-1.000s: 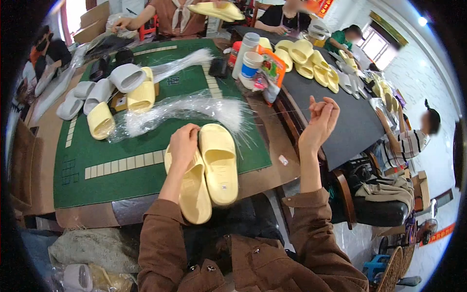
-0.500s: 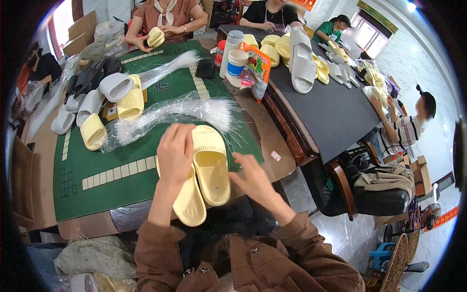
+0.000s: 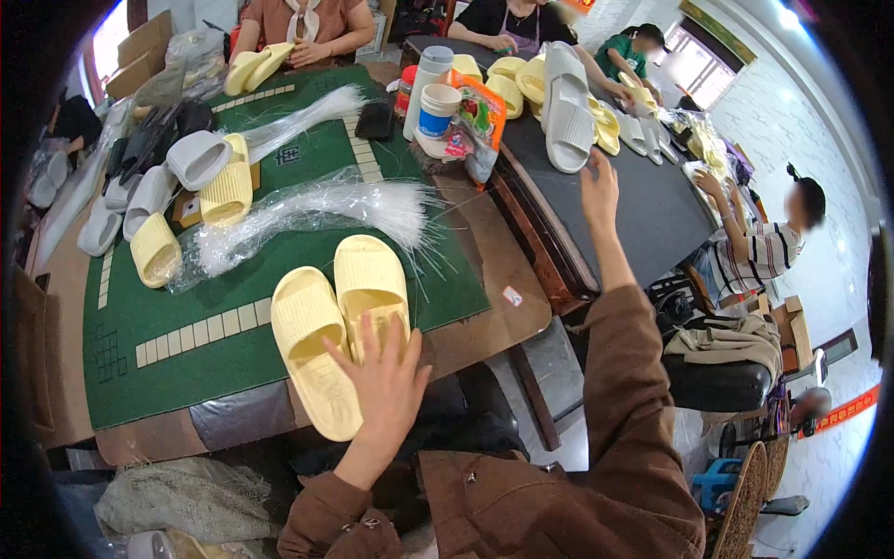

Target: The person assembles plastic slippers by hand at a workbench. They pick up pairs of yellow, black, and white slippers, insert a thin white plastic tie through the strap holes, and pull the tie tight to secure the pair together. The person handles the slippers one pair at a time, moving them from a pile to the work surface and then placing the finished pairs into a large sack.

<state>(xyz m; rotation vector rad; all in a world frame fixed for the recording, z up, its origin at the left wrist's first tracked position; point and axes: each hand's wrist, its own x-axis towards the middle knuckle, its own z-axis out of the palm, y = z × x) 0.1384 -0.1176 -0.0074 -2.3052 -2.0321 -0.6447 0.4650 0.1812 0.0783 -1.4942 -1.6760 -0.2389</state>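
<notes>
Two pale yellow slide slippers lie side by side at the near edge of the green mat: the left slipper [image 3: 303, 303] and the right slipper [image 3: 371, 270]. My left hand [image 3: 384, 377] rests with spread fingers over the right slipper's footbed, covering its heel. Stretched far out to the right, my right hand [image 3: 601, 191] has its fingertips at the lower end of a grey slide slipper [image 3: 566, 112] on the dark table. Those fingers look apart; whether they touch the slipper I cannot tell.
A bundle of clear plastic ties [image 3: 307, 214] crosses the green mat [image 3: 214, 373]. Grey and yellow slippers [image 3: 149, 200] lie at its left. A cup [image 3: 436, 112], a bottle [image 3: 428, 79] and a colourful bag [image 3: 484, 130] stand between the tables. Several co-workers sit around, some handling slippers.
My right hand has left the yellow pair and reached across to the grey slipper. My left hand has moved down onto the right yellow slipper. The co-worker opposite now has two yellow slippers showing.
</notes>
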